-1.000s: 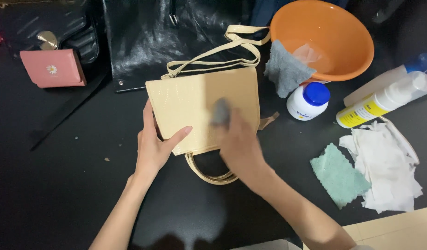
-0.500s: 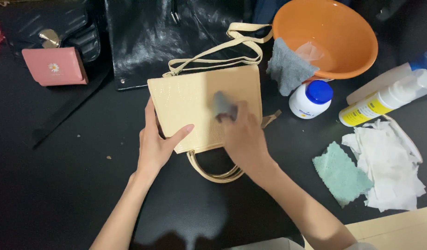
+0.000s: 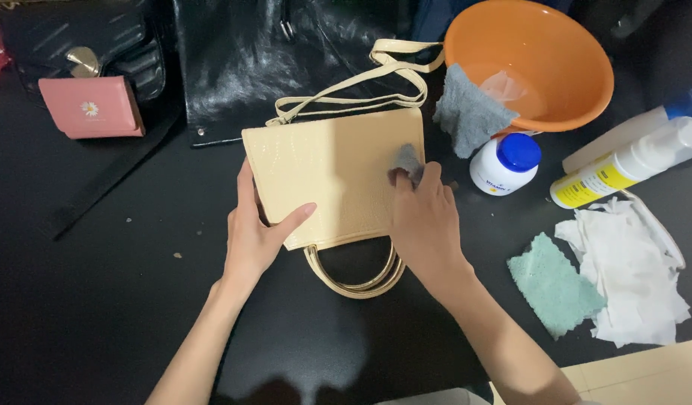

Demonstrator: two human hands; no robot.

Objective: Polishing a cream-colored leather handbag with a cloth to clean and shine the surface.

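Looking down from my head camera, I see a cream handbag lying flat on a black tabletop, its textured front panel facing up — laid that way, I judge, so the whole face is open to my hands.

My left hand grips the bag's left edge, fingers tucked under the side and thumb pressed across the front panel. That hold pins the bag so it does not slide. My right hand is closed around a small grey cloth, fingertips pressing it onto the right part of the panel.

The bag's two short looped handles poke out toward me between my wrists, flat on the tabletop. Its long strap trails away from me, out of the way, over a glossy black bag.

Within reach of my right hand:
- an orange bowl with a grey rag draped over its near rim
- a small white jar with a blue lid, just beside the bowl
- a white and yellow bottle lying on its side
- a green cloth touching a heap of crumpled white wipes

At far left, well apart, a pink wallet leans on a dark quilted purse.
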